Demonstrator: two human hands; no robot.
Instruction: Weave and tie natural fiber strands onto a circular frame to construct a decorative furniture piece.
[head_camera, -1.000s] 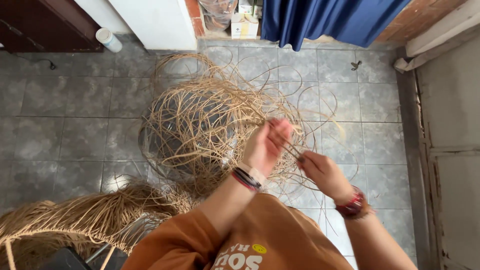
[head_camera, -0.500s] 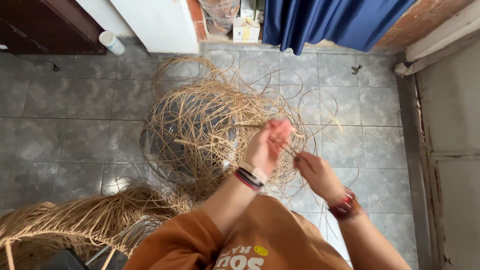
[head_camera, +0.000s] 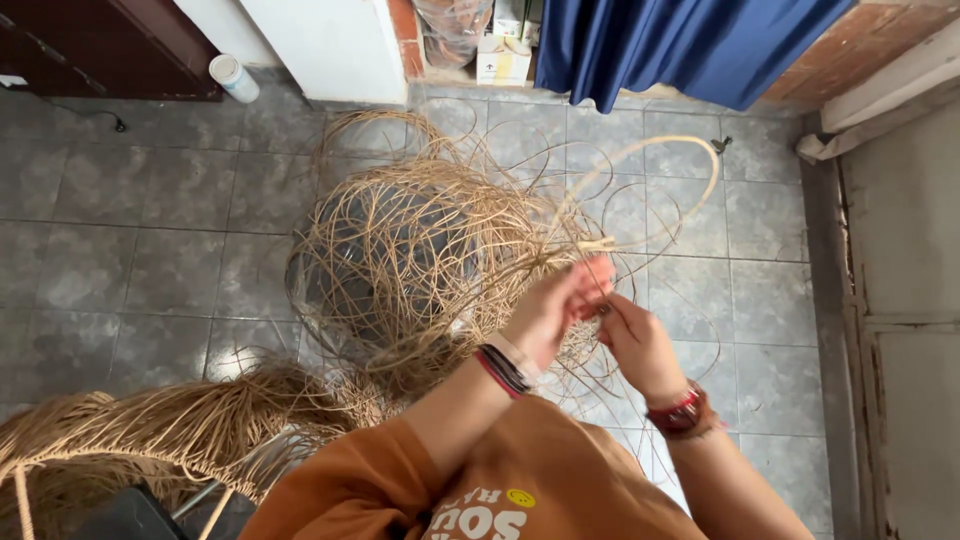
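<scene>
A view from above shows a person's two bare hands working on a loose tangle of pale tan cane strands (head_camera: 420, 250) that rises from a grey tiled floor (head_camera: 130, 210).

The left hand (head_camera: 555, 310) reaches up from the lower middle, with striped bands around its wrist. Its fingers (head_camera: 590, 285) are curled closed and pinch a thin cane strand (head_camera: 690, 160). That strand leaves the fingertips, arcs up and away to the right in a wide loop, and curves back down past the fingers.

The right hand (head_camera: 640, 345) sits just beside and slightly below the left, nearly touching it. It wears a dark red wristband (head_camera: 680, 412). Its fingers bend inward toward the left fingertips, closed on the strands at the same spot, though exactly which strand they hold cannot be told.

The big tangle lies just beyond and to the left of both sets of fingers, with many stray loops spreading around them. A dark rounded shape shows through the middle of it.

Well below and left of the fingers, a second bundle of cane (head_camera: 170, 430) lies in a thick sweep. The person's orange sleeve (head_camera: 350, 485) fills the bottom edge. Far beyond the fingers, at the top, hang a blue curtain (head_camera: 690, 40), a white cylinder-shaped container (head_camera: 232, 78) and a small box (head_camera: 503, 62).
</scene>
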